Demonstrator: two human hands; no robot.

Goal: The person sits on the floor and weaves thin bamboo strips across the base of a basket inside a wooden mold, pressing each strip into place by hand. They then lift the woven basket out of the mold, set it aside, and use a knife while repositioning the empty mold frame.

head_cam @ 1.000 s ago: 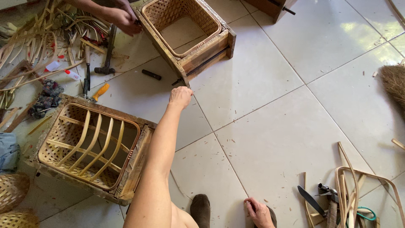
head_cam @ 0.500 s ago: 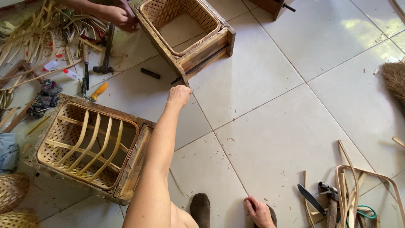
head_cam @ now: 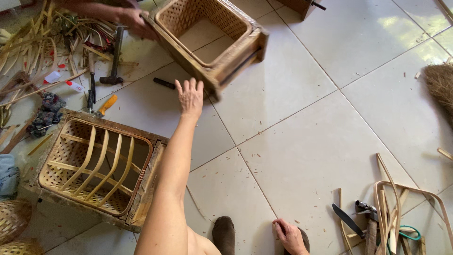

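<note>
My left hand (head_cam: 190, 97) is stretched forward over the tiled floor, open with fingers spread, just below the near corner of a square woven basket (head_cam: 207, 35). Whether it touches the corner I cannot tell. That basket is tilted and blurred, and another person's hand (head_cam: 134, 21) grips its far left edge. Left of my arm, a second woven basket (head_cam: 94, 165) with curved bamboo slats inside lies on the floor. At the bottom edge, my right hand (head_cam: 289, 235) rests with curled fingers against a dark shoe (head_cam: 306, 240); its grip is unclear.
A hammer (head_cam: 114, 56), a yellow-handled tool (head_cam: 106, 105) and a small black handle (head_cam: 164, 83) lie beside a pile of bamboo strips (head_cam: 42, 42) at top left. A knife (head_cam: 348, 220), pliers and bent bamboo strips (head_cam: 401, 208) sit bottom right. A broom (head_cam: 441, 85) is at right.
The upper basket has swung and tilted toward me in the other person's hand. My left hand has opened its fingers and risen toward the basket's corner. My right hand stays put.
</note>
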